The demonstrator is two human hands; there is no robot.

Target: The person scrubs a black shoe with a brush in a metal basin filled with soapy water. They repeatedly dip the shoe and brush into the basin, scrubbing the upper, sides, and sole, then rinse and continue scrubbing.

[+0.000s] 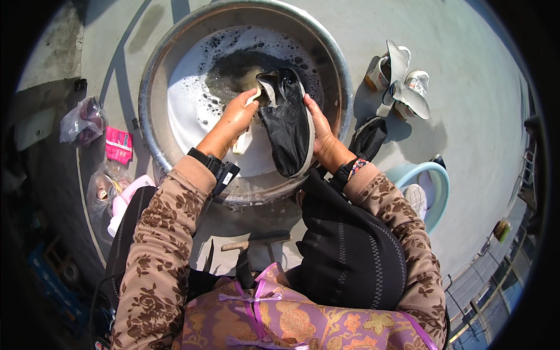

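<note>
A wet black fabric shoe (286, 140) with a pale sole edge is held over a wide metal basin (151, 87). My right hand (323, 131) grips it along the right side of the sole. In my left hand (238, 116) is a pale slim brush-like tool (239, 145), its upper end at the shoe's opening. My fingers hide the tool's middle, and no bristles can be made out. Below the shoe, white suds (188, 105) cover much of the water, with a dark murky patch (227, 72) near the opening.
Right of the basin stand light sneakers (418, 82) with loose insoles (410, 100) on them. Another black shoe (369, 140) leans by the rim. A pale blue bucket (442, 192) holds footwear. To the left lie plastic bags (81, 120), a pink packet (119, 148) and a pink bottle (139, 186).
</note>
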